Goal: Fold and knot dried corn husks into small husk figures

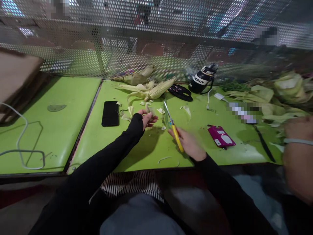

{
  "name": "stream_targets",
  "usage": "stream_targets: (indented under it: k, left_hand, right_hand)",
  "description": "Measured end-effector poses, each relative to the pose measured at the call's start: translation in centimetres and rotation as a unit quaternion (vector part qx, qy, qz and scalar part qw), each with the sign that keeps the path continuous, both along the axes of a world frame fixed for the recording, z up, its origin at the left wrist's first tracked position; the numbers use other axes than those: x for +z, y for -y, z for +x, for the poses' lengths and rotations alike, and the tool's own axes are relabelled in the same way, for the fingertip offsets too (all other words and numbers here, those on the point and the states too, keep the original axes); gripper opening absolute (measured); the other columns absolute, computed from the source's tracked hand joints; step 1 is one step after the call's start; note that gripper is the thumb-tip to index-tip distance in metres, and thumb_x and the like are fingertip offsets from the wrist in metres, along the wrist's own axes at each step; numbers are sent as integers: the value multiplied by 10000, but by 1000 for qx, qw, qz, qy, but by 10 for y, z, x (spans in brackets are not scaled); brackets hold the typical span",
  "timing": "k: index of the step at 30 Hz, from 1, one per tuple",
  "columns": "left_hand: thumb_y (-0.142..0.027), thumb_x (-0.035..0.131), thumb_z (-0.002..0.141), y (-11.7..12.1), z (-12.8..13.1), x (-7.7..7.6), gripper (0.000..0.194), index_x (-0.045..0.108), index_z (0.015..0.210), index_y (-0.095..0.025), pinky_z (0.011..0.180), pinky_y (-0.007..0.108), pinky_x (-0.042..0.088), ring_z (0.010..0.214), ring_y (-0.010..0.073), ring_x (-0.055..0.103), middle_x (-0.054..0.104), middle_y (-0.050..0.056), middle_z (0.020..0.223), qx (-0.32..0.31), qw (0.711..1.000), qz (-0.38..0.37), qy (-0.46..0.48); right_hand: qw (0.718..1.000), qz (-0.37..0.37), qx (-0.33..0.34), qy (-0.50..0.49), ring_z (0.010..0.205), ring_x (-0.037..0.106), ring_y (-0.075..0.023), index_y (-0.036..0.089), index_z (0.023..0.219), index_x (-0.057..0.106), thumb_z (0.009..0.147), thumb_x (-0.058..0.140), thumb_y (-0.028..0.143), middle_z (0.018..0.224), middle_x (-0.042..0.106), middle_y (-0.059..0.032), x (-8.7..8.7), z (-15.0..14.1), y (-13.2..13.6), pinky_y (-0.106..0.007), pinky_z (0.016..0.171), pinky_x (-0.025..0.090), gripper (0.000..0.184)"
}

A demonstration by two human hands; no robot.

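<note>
My left hand is pinched closed over the green table, with a small pale piece of corn husk blurred at its fingertips. In my right hand is a pair of scissors with yellow handles, its blades pointing up and away. Small husk scraps lie around both hands. Just beyond them rests a bunch of pale corn husks, and a second husk bundle lies behind it. A black phone is left of my left hand.
A black bottle leans near the perforated metal screen, beside a black oval object. A magenta pouch lies to the right. Husks are heaped far right near another person's arm. Brown cardboard stands left.
</note>
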State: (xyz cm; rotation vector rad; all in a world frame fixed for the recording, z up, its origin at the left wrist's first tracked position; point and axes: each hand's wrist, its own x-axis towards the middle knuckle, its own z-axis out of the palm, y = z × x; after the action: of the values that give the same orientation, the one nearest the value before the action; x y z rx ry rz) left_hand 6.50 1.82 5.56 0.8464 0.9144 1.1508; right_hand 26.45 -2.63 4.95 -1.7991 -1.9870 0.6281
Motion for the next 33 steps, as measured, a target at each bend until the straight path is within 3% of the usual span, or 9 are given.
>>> stream_targets:
  k: [3, 6, 9, 11, 14, 17, 20, 27, 33]
  left_hand:
    - [-181, 599, 889, -1, -13, 2, 167, 458, 800, -170, 647, 234, 512, 617, 101, 660, 695, 24, 698, -40, 999, -11, 3]
    - [-150, 599, 882, -2, -21, 4, 181, 471, 754, -157, 605, 223, 515, 532, 80, 619, 674, 17, 637, -88, 995, -30, -23]
    - [-128, 619, 858, -3, -23, 3, 183, 508, 714, -140, 546, 206, 486, 466, 64, 570, 659, 13, 603, -152, 985, -18, -81]
    - [-142, 655, 829, -2, -25, 0, 172, 544, 699, -131, 526, 205, 468, 458, 67, 554, 646, 11, 589, -190, 974, 22, -117]
    - [-186, 664, 808, 0, -29, -5, 177, 566, 668, -139, 479, 202, 409, 441, 71, 510, 616, 4, 556, -219, 956, 89, -175]
    - [-225, 617, 809, 1, -37, -7, 181, 586, 647, -150, 465, 203, 344, 443, 71, 453, 587, -10, 530, -215, 933, 154, -246]
    - [-249, 606, 783, 3, -43, -4, 224, 566, 582, -158, 484, 208, 312, 471, 75, 430, 531, -24, 503, -212, 913, 192, -292]
    - [-339, 684, 712, -3, -45, -3, 240, 565, 597, -165, 430, 198, 290, 441, 68, 404, 482, -41, 479, -269, 918, 117, -268]
    - [-472, 835, 599, -6, -41, -3, 420, 566, 564, -152, 408, 193, 357, 412, 52, 440, 549, -13, 504, -275, 953, -18, -123]
  right_hand:
    - [979, 12, -56, 198, 555, 594, -232, 189, 775, 561, 884, 534, 527, 642, 607, -66, 10, 20, -14, -354, 533, 456, 356]
    - [962, 94, -6, 258, 744, 640, -297, 146, 819, 629, 919, 505, 456, 794, 661, -149, 21, 22, -13, -435, 682, 499, 349]
    - [957, 230, 73, 158, 972, 638, -283, 167, 1094, 643, 979, 419, 419, 1068, 680, -147, 32, 2, -8, -456, 835, 511, 356]
    - [963, 210, 164, 42, 936, 661, -221, 199, 1276, 559, 985, 439, 406, 1142, 678, -109, 38, -17, -10, -384, 792, 542, 376]
    - [952, 191, 240, -22, 889, 674, -198, 211, 1145, 631, 958, 525, 380, 1057, 719, -73, 38, -38, -21, -349, 778, 538, 273]
    - [947, 185, 259, -30, 830, 677, -178, 205, 991, 676, 947, 557, 316, 938, 743, -46, 31, -43, -32, -322, 756, 523, 168]
    - [942, 185, 278, -40, 815, 682, -174, 205, 992, 682, 943, 565, 319, 927, 748, -46, 23, -42, -36, -309, 734, 522, 171]
    - [927, 275, 253, -41, 765, 666, -184, 204, 933, 674, 946, 554, 327, 850, 727, -66, 7, -45, -29, -332, 705, 534, 172]
    - [922, 287, 237, -111, 814, 683, -187, 258, 915, 681, 924, 576, 271, 880, 736, -35, 5, -43, -26, -374, 763, 566, 107]
